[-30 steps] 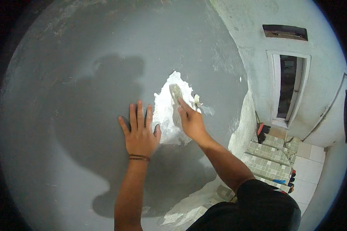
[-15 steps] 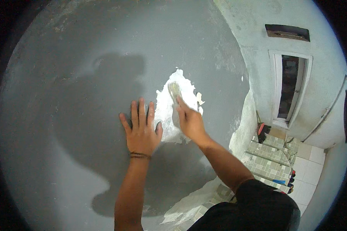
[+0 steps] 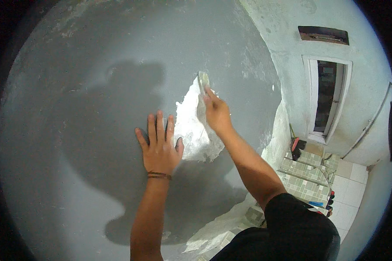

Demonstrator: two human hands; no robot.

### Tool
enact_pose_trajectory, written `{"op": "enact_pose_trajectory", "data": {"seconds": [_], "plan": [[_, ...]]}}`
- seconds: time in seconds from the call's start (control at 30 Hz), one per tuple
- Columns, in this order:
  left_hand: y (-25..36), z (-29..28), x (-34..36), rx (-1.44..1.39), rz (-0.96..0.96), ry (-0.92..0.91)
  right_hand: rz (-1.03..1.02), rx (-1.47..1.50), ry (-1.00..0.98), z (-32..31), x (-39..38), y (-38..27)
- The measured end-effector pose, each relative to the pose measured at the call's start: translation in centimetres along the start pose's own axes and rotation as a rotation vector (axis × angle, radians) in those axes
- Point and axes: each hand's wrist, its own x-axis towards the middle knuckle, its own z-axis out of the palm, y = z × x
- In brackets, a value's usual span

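Note:
My left hand (image 3: 160,154) lies flat with fingers spread on the grey painted surface (image 3: 87,48), its thumb beside the left edge of a ragged white patch (image 3: 187,128). My right hand (image 3: 217,113) grips a pale, flat scraper-like tool (image 3: 203,78) at the top of that patch; the tool's lower part is partly behind the fingers. The shadow of my head and arms falls across the grey surface to the left and below.
To the right are a pale wall (image 3: 283,26), a narrow window (image 3: 326,95), a small opening (image 3: 322,34), a pipe (image 3: 366,127), a broom (image 3: 298,150), green tiled steps (image 3: 305,174) with small items on them, and white floor tiles (image 3: 348,191).
My right hand and the tool have moved upward to the top of the white patch. The loose flake at its right edge no longer shows. My left hand stays nearly still.

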Motion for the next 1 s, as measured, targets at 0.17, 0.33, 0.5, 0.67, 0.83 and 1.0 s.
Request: {"op": "enact_pose_trajectory", "data": {"seconds": [0.17,0.33,0.5,0.67,0.83,1.0], "plan": [[0.0,0.0,-0.2,-0.035,-0.017,-0.008,0.082,-0.114,-0.116,-1.0,-3.1,6.2],[0.0,0.4,0.0,-0.041,-0.01,0.001,0.169,-0.165,-0.131,-2.9,-17.6,9.6],[0.0,1.2,-0.3,-0.011,-0.012,-0.017,0.388,-0.096,-0.191,-2.7,-14.8,10.3],[-0.2,1.5,-0.4,0.012,0.004,-0.002,0.447,0.081,-0.12,-1.5,-12.4,11.5],[0.1,1.0,-0.2,-0.005,-0.008,0.014,0.182,-0.132,-0.065,-0.7,-14.5,11.6],[0.2,0.6,-0.1,-0.011,-0.017,-0.003,0.42,0.163,-0.052,-2.0,-7.7,10.3]]}}
